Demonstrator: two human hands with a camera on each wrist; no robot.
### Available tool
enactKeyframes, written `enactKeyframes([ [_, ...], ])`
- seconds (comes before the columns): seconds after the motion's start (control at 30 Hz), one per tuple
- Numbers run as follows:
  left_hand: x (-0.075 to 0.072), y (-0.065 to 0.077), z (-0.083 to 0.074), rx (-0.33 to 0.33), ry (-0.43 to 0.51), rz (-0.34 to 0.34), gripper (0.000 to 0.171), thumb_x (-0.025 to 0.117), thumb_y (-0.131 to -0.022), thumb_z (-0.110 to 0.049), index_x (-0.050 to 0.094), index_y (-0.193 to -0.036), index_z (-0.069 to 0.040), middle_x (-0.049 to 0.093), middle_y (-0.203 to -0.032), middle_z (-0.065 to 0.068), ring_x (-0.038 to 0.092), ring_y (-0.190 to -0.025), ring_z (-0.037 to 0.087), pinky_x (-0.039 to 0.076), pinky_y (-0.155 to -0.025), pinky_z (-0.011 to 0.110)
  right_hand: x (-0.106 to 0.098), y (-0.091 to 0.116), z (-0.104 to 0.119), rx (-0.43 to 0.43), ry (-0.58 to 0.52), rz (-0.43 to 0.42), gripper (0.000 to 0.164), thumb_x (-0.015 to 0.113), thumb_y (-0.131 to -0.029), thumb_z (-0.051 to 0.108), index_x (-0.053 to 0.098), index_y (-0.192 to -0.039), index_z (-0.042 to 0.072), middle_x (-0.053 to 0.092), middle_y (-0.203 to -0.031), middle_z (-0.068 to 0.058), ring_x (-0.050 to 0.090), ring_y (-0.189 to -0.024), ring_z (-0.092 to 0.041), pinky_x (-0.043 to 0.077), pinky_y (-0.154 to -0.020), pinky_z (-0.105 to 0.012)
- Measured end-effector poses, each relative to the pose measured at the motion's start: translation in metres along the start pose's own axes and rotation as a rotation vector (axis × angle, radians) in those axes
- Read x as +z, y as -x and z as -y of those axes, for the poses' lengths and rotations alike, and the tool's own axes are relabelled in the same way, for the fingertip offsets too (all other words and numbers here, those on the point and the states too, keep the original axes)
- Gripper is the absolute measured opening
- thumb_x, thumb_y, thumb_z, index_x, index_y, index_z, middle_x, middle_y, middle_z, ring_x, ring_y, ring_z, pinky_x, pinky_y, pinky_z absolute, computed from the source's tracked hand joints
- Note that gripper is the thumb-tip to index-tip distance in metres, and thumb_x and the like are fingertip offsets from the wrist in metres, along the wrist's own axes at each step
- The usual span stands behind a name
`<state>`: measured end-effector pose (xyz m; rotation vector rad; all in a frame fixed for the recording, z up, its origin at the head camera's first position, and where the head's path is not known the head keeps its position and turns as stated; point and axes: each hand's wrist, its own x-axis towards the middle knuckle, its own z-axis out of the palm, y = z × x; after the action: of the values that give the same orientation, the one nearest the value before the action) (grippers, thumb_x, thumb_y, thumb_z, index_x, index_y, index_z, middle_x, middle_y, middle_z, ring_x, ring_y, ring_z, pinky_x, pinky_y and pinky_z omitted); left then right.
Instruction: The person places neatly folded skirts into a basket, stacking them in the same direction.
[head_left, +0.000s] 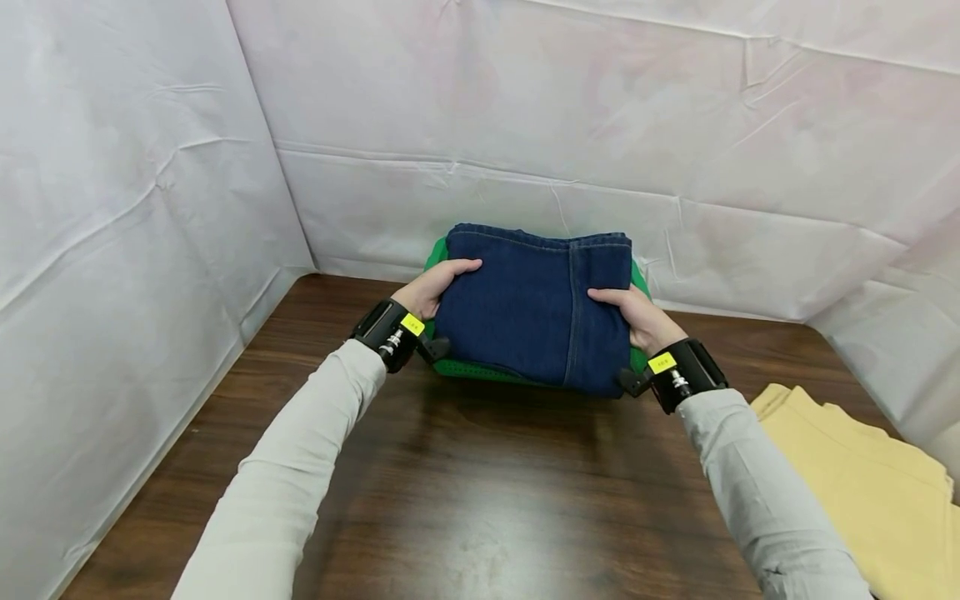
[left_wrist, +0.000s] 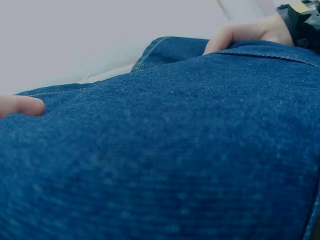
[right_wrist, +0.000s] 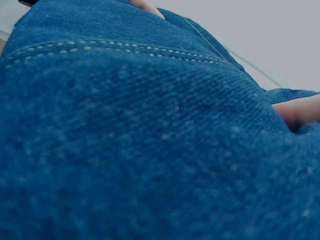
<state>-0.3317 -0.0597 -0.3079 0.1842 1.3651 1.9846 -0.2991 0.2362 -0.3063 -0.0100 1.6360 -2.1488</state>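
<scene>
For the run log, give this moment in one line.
left hand, right hand: grip opposite sides of folded dark-blue denim cloth | perforated green container: edges show around denim | folded yellow cloth: at right

Recording booth: creased white sheeting (head_left: 585, 108) encloses the wood-grain worktop (head_left: 487, 500) at left, top and right of the frame; wrist-worn cameras (head_left: 384, 327) are present.
</scene>
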Motion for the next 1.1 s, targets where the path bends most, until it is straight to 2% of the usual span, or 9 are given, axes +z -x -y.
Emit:
enactKeyframes([
  [0.2, -0.002, -0.005, -0.005, -0.018, 0.026, -0.016, 0.024, 0.035, -0.099, -0.027, 0.050, -0.098, -0.008, 0.061, -0.080, 0.002, 0.061, -0.065, 0.015, 0.052, -0.058, 0.026, -0.001, -0.004, 0.006, 0.011, 0.004, 0.005, 0.022, 0.047, -0.094, 0.006, 0.036, -0.112, 0.011, 0.060, -0.087, -0.003, 0.064, -0.072, -0.015, 0.054, -0.062, -0.028],
  [0.33, -0.005, -0.007, -0.008, -0.007, 0.039, -0.022, 0.022, 0.034, -0.099, -0.025, 0.048, -0.099, -0.008, 0.060, -0.081, 0.002, 0.061, -0.067, 0.015, 0.051, -0.059, 0.026, -0.001, -0.009, 0.010, 0.013, 0.004, 0.034, 0.021, 0.047, -0.094, 0.005, 0.037, -0.111, 0.010, 0.060, -0.088, -0.004, 0.064, -0.073, -0.016, 0.054, -0.063, -0.028],
  [0.57, -0.011, -0.013, -0.011, -0.041, 0.000, -0.035, 0.023, 0.034, -0.099, -0.028, 0.046, -0.102, -0.008, 0.059, -0.082, 0.002, 0.060, -0.066, 0.015, 0.051, -0.057, 0.027, -0.004, -0.019, 0.013, 0.046, 0.015, 0.044, 0.016, 0.044, -0.095, 0.005, 0.039, -0.109, 0.009, 0.061, -0.086, -0.004, 0.064, -0.071, -0.016, 0.054, -0.062, -0.028],
  [0.7, -0.015, -0.015, -0.011, -0.048, -0.006, -0.058, 0.025, 0.034, -0.099, -0.029, 0.046, -0.102, -0.008, 0.058, -0.081, 0.002, 0.060, -0.065, 0.015, 0.051, -0.056, 0.027, -0.005, -0.026, 0.016, 0.060, 0.027, 0.077, 0.014, 0.040, -0.096, 0.005, 0.038, -0.109, 0.008, 0.060, -0.086, -0.004, 0.064, -0.070, -0.017, 0.054, -0.062, -0.029],
  [0.8, -0.018, -0.016, -0.012, -0.058, -0.004, -0.072, 0.025, 0.034, -0.099, -0.029, 0.046, -0.101, -0.008, 0.058, -0.079, 0.002, 0.059, -0.063, 0.015, 0.051, -0.056, 0.027, -0.005, -0.031, 0.018, 0.083, 0.059, 0.092, 0.012, 0.038, -0.097, 0.006, 0.037, -0.109, 0.008, 0.060, -0.086, -0.004, 0.063, -0.070, -0.016, 0.054, -0.062, -0.029],
  [0.97, -0.015, -0.015, -0.014, -0.081, -0.015, -0.063, 0.024, 0.032, -0.099, -0.028, 0.046, -0.099, -0.008, 0.059, -0.078, 0.003, 0.060, -0.063, 0.015, 0.051, -0.057, 0.028, -0.006, -0.036, 0.019, 0.129, 0.139, 0.067, 0.009, 0.039, -0.097, 0.010, 0.038, -0.106, 0.007, 0.060, -0.081, -0.003, 0.062, -0.067, -0.015, 0.053, -0.060, -0.028],
  [1.1, -0.019, -0.018, -0.013, -0.089, -0.039, -0.099, 0.024, 0.033, -0.099, -0.029, 0.044, -0.103, -0.009, 0.059, -0.081, 0.002, 0.060, -0.066, 0.015, 0.050, -0.059, 0.027, -0.006, -0.040, 0.020, 0.144, 0.213, 0.056, 0.011, 0.041, -0.097, 0.014, 0.038, -0.106, 0.008, 0.060, -0.080, -0.001, 0.062, -0.067, -0.013, 0.053, -0.061, -0.027],
])
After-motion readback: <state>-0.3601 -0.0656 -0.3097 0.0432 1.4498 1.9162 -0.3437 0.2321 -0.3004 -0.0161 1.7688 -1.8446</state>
